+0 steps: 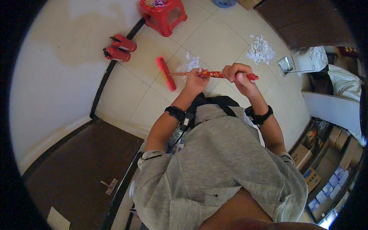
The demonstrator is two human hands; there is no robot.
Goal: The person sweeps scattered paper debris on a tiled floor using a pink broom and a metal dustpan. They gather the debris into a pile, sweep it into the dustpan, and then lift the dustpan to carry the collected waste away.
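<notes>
A broom with a red-patterned handle lies across my view, held in both hands. My left hand is wrapped around the handle's lower part, nearer the head. Around its top end closes my right hand. The pink-red bristle head points left, over the tiled floor; whether it touches the tiles I cannot tell. Just beyond the handle lies a scattered pile of white paper scraps, partly hidden by my left hand. A larger heap of similar scraps lies on the floor farther right.
Two fire extinguishers stand along the left wall, near a red plastic stool. At right are a metal dustpan, a white bag and shelves holding cardboard boxes. A brown door is at lower left.
</notes>
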